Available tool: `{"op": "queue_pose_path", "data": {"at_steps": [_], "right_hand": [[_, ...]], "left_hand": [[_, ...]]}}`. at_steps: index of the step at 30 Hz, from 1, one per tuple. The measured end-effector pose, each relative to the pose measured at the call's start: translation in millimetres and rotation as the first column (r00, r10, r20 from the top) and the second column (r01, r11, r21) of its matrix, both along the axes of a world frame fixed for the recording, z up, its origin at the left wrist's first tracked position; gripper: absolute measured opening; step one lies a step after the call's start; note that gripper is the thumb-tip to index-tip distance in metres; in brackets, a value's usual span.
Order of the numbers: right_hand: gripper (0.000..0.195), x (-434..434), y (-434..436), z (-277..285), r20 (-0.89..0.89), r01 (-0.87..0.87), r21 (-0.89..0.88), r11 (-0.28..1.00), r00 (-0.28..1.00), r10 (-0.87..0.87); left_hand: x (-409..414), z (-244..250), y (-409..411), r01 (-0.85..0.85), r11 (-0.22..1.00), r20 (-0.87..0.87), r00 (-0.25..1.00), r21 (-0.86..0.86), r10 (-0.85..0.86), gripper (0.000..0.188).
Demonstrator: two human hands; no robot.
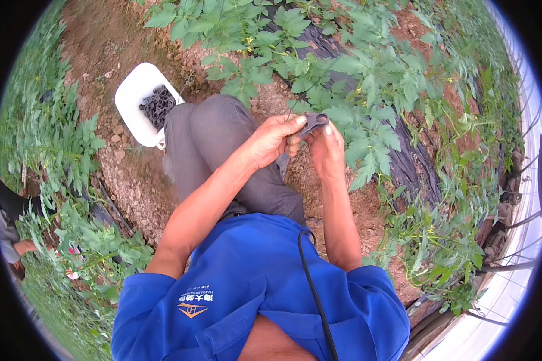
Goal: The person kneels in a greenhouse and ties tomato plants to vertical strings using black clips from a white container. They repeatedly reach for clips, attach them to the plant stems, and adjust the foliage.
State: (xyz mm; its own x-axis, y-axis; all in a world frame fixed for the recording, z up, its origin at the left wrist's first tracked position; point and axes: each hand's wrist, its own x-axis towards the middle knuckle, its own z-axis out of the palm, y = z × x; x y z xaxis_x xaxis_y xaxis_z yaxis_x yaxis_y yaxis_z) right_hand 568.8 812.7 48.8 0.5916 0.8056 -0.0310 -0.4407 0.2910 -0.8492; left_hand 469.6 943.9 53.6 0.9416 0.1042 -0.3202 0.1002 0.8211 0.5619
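Observation:
A dark plastic plant clip [314, 123] with a round ring at its end is held between both hands, above the knees and beside tomato leaves. My left hand [275, 139] pinches it between thumb and fingers from the left. On the other side my right hand [327, 149] has its thumb and fingertips at the ring end. A thin dark string runs up from the clip into the tomato plants [357, 76]. To the left of my knees, a white plastic bucket [133, 90] holds a heap of similar dark clips [157, 107].
Black plastic mulch film [415, 167] lies under the plants on the right. Reddish soil [131, 189] forms the path below me. More tomato plants [72, 153] grow at left, where another person [9, 230] is partly visible. A pale greenhouse wall [519, 216] borders the right.

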Motion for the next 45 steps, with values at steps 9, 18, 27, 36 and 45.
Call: {"op": "queue_pose_path", "data": {"at_steps": [9, 18, 27, 36, 45], "right_hand": [[0.039, 3, 4, -7, 0.17, 0.023, -0.19, 0.982, 0.985, 0.01], [0.03, 21, -13, 21, 0.789, 0.095, -0.453, 0.886, 0.506, 0.349], [0.043, 8, -26, 15, 0.723, 0.237, -0.495, 0.836, 0.646, 0.245], [0.025, 15, -56, 30, 0.733, 0.371, -0.519, 0.77, 0.656, 0.178], [0.026, 30, -27, 1, 0.886, 0.456, -0.344, 0.821, 0.446, 0.123]], "left_hand": [[0, -8, -8, 0.038, 0.983, -0.022, 0.999, 0.178, -0.034, 0.032], [5, 20, -7, -0.052, 0.409, -0.009, 0.989, 0.911, 0.148, 0.027], [14, -2, -9, -0.055, 0.703, -0.104, 0.978, 0.709, 0.182, 0.023], [46, -48, -20, -0.04, 0.669, -0.214, 0.932, 0.742, 0.293, 0.036], [57, -74, -58, 0.112, 0.218, -0.154, 0.97, 0.97, 0.186, 0.028]]}}
